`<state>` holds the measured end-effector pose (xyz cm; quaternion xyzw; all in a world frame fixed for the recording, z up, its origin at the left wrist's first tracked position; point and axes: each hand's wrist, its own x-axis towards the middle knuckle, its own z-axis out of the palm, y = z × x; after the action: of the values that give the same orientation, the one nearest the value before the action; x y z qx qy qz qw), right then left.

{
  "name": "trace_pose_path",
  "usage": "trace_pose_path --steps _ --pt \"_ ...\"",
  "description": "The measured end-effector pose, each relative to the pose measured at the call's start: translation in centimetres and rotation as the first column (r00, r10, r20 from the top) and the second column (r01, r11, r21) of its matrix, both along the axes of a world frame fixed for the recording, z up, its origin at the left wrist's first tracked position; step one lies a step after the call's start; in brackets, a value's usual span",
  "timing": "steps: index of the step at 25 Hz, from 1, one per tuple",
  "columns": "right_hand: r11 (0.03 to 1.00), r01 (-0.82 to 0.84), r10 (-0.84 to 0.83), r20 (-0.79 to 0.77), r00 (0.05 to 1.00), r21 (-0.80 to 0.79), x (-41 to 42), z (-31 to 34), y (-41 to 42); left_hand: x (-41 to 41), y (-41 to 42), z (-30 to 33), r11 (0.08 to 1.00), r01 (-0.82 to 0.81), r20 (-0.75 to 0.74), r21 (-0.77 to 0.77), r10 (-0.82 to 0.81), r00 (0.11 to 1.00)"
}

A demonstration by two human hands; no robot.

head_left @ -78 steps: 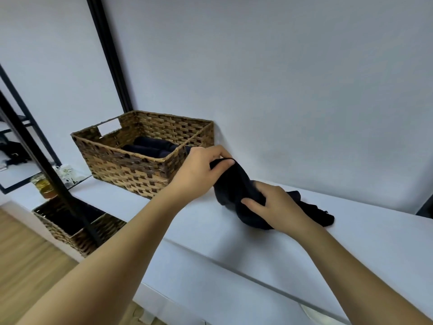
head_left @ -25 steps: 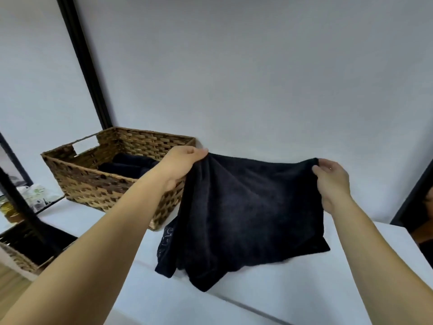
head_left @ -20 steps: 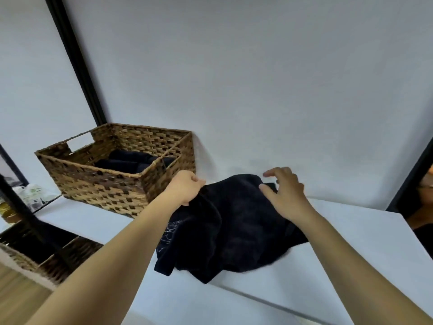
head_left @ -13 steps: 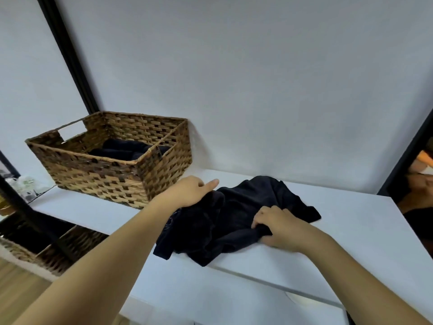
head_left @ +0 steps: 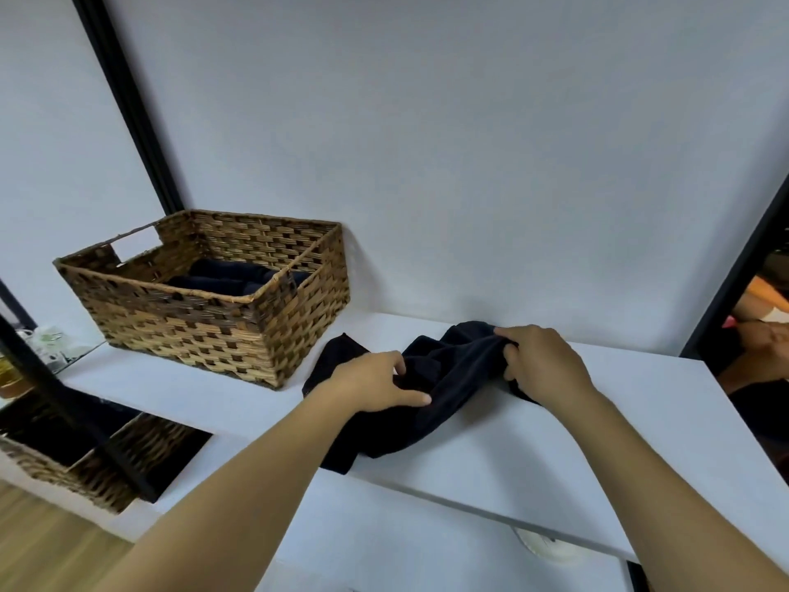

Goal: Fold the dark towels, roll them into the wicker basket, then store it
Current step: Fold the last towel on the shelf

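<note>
Head view, both hands (head_left: 375, 384) (head_left: 540, 363) gripping crumpled dark towel (head_left: 448, 378), fingertips hidden.

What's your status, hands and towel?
Left hand and right hand both gripping bunched dark towel on white shelf. Unfolded. Wicker basket alongside, path clear.

A dark towel (head_left: 444, 390) lies crumpled on a white shelf (head_left: 597, 442), one end drooping over the front edge. Just left stands a rectangular brown wicker basket (head_left: 222, 331), holding rolled dark towels (head_left: 226, 280) inside.
</note>
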<state>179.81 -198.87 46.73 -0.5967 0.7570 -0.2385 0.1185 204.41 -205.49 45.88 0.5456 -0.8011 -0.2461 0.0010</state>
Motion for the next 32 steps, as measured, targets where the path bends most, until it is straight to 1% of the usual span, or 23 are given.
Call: trace_pose_path --steps 2,3,4,6,8,10,12,13,14,15,16,17,18,19,20,21,22,23,24,26,28,29,32 --pt "0.997 0.066 -0.045 0.345 0.938 -0.049 0.2 -1.3 0.0 -1.0 0.1 -0.6 0.985 0.037 0.136 -0.168 -0.014 0.991" --pt "0.991 0.104 -0.053 0.49 0.87 -0.078 0.7 -1.6 0.0 -1.2 0.0 -0.6 0.978 0.016 0.126 -0.209 0.01 0.992" --pt "0.986 0.146 -0.06 0.632 0.772 -0.084 1.4 -1.8 0.1 -1.3 -0.1 -0.6 0.979 -0.026 0.05 -0.204 0.037 0.998" --pt "0.985 0.17 -0.061 0.868 0.493 -0.027 3.2 -2.1 0.5 -1.0 -0.5 -0.7 0.982 -0.178 -0.262 -0.056 0.158 0.952" --pt "0.987 0.163 -0.038 0.963 0.268 -0.006 4.2 -2.1 0.5 -0.9 -0.7 0.1 0.938 -0.303 -0.518 0.168 0.345 0.782" --pt "0.981 0.192 -0.006 0.993 0.117 -0.016 4.7 -2.2 0.1 -1.0 -0.8 0.9 0.886 -0.341 -0.567 0.316 0.464 0.68" --pt "0.976 0.219 -0.008 0.999 0.054 -0.004 5.4 -2.1 -0.2 -0.8 -0.5 1.5 0.818 -0.322 -0.545 0.476 0.562 0.622" --pt "0.976 0.216 -0.023 0.996 0.082 0.005 5.7 -2.0 -0.3 -0.5 -0.2 1.7 0.794 -0.318 -0.521 0.518 0.588 0.619" --pt "0.981 0.193 -0.054 0.981 0.187 0.017 5.8 -1.6 0.0 0.0 -0.2 1.8 0.801 -0.319 -0.51 0.506 0.576 0.639" --pt "0.989 0.142 -0.088 0.924 0.372 0.037 5.7 -1.1 0.2 0.6 -0.3 1.7 0.835 -0.323 -0.513 0.446 0.534 0.672" --pt "0.995 0.068 -0.101 0.788 0.607 0.075 5.3 -0.4 0.3 1.0 -0.4 1.9 0.862 -0.34 -0.527 0.377 0.501 0.686" --pt "0.993 0.004 -0.07 0.557 0.827 0.117 4.7 0.3 0.2 1.4 -0.4 2.4 0.876 -0.366 -0.569 0.314 0.483 0.666" --pt "0.992 -0.016 -0.018 0.262 0.965 0.127 4.2 1.3 0.1 1.8 -0.4 3.1 0.872 -0.4 -0.63 0.282 0.483 0.608" --pt "0.998 -0.002 0.004 -0.043 0.999 0.057 3.9 2.5 -0.2 2.2 -0.5 4.1 0.86 -0.433 -0.699 0.269 0.484 0.526" --pt "0.995 -0.01 -0.017 -0.273 0.962 -0.097 3.9 3.5 -0.8 2.6 -0.6 5.3 0.845 -0.458 -0.754 0.276 0.486 0.442" --pt "0.958 -0.081 -0.033 -0.386 0.922 -0.275 4.0 4.4 -1.2 3.0 -0.9 6.1 0.836 -0.464 -0.79 0.293 0.485 0.376" --pt "0.893 -0.195 0.004 -0.425 0.905 -0.406 4.2 5.1 -1.6 3.2 -1.0 6.8 0.835 -0.463 -0.799 0.297 0.483 0.358" --pt "0.834 -0.308 0.108 -0.412 0.905 -0.458 4.4 5.4 -1.9 3.3 -1.0 7.1 0.839 -0.467 -0.786 0.279 0.479 0.391" --pt "0.81 -0.386 0.258 -0.323 0.911 -0.441 4.5 5.1 -1.8 3.5 -1.0 7.0 0.842 -0.469 -0.744 0.267 0.489 0.455" --pt "0.877 -0.415 0.426 -0.005 0.905 -0.242 4.2 2.6 -1.2 4.0 -0.8 5.7 0.847 -0.449 -0.639 0.286 0.518 0.569" --pt "0.919 -0.391 0.389 0.28 0.878 -0.051 3.8 -0.8 -0.4 4.8 -0.7 4.0 0.844 -0.432 -0.54 0.319 0.536 0.649" --pt "0.937 -0.348 0.33 0.39 0.86 -0.025 3.7 -2.2 -0.2 5.3 -0.9 3.1 0.849 -0.426 -0.488 0.311 0.528 0.695" --pt "0.981 -0.193 0.167 0.497 0.852 0.001 3.9 -4.0 -0.1 6.1 -1.0 1.8 0.866 -0.421 -0.408 0.27 0.499 0.765"
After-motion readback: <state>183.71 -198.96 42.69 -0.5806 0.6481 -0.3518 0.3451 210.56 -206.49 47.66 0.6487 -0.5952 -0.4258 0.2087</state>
